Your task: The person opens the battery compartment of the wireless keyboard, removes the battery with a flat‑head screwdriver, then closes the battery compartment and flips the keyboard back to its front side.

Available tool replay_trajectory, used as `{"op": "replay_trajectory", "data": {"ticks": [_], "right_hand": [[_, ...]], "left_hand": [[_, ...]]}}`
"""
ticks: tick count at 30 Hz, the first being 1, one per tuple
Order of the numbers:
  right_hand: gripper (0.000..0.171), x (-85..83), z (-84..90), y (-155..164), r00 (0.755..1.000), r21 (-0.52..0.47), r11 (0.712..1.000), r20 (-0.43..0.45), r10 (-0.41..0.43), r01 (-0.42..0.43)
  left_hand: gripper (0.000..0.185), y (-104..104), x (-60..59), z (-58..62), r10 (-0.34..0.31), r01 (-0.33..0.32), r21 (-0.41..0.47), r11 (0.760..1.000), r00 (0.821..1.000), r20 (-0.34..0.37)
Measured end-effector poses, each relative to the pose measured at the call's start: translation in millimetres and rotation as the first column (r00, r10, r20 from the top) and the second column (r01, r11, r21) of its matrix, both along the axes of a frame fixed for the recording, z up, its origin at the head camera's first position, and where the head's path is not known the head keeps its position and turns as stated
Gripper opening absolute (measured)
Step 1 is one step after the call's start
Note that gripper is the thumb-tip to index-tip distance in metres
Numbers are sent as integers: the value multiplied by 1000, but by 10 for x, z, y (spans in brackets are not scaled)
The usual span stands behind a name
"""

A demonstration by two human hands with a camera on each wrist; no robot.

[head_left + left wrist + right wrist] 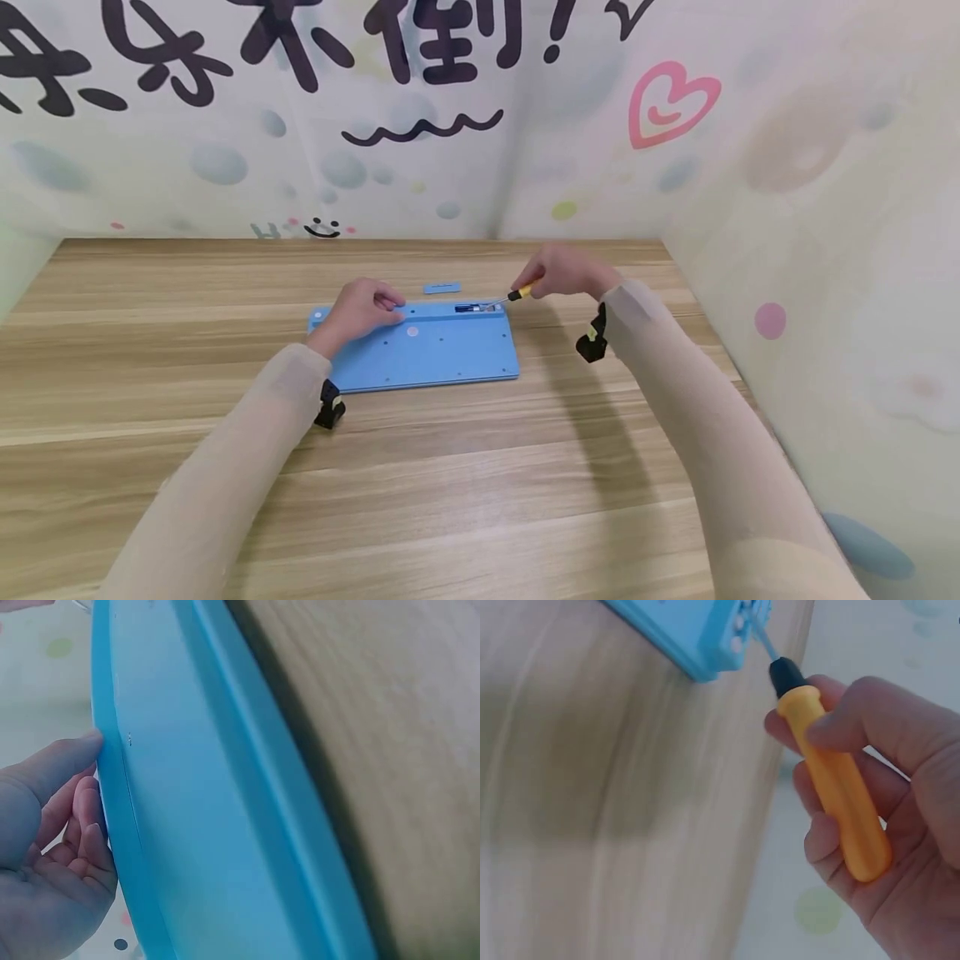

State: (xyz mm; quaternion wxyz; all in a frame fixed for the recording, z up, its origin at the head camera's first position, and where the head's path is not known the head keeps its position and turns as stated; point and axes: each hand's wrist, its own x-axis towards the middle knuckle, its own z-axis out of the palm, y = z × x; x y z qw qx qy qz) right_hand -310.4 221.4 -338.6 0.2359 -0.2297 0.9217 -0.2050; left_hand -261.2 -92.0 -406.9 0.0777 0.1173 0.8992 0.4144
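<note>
A blue keyboard lies underside up on the wooden table, small screw holes and round pads showing. My left hand holds its far edge left of the middle; in the left wrist view the thumb touches that edge and the other fingers curl against it. Gripped in my right hand is a screwdriver with a yellow handle and black collar. Its shaft slants down to the battery compartment near the far right corner, where a dark battery shows. The tip is too small to make out.
Just behind the keyboard lies a small blue battery cover. A white printed backdrop stands along the table's far edge and right side. Wood-grain table stretches out in front of the keyboard.
</note>
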Motion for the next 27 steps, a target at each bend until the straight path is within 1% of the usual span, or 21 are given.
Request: {"op": "replay_trajectory", "data": {"ticks": [3, 6, 7, 9, 12, 15, 17, 20, 22, 25, 27], "right_hand": [[31, 30, -113, 101, 1000, -100, 995, -27, -4, 1], [30, 51, -184, 151, 999, -177, 984, -35, -8, 2], [30, 54, -193, 154, 999, -189, 982, -37, -7, 0], [30, 67, -172, 132, 999, -177, 984, -33, -21, 15], [30, 75, -77, 32, 999, -102, 995, -41, -16, 12], [30, 71, 48, -108, 998, -17, 1000, -57, 13, -14], [29, 55, 117, -208, 995, 54, 998, -86, 47, -43], [28, 28, 202, -344, 988, 155, 984, -117, 101, -82], [28, 22, 267, -428, 983, 230, 968, -122, 135, -104], [29, 17, 353, -539, 982, 306, 944, -101, 160, -122], [29, 16, 391, -585, 982, 338, 932, -90, 168, -128]], "left_hand": [[23, -4, 1, -6, 1, -1, -4, 1000, 1000, -3], [23, -4, 6, -4, -2, 2, -7, 1000, 1000, -2], [23, -3, 8, -2, -3, 3, -6, 1000, 1000, 1], [23, -5, 12, 2, -4, 4, -5, 1000, 1000, 3], [22, -11, 13, 6, 0, 0, -3, 1000, 1000, 7], [22, -9, 12, 11, 2, -2, -4, 1000, 1000, 9], [22, -8, 12, 14, 2, -2, -4, 1000, 1000, 13], [22, -9, 6, 9, -1, 1, -3, 1000, 1000, 12], [22, -11, 1, 5, -4, 4, 0, 1000, 1000, 12], [22, -13, -5, 4, -2, 3, -2, 1000, 1000, 17], [23, -14, 1, 14, -2, 2, -4, 1000, 1000, 23]]}}
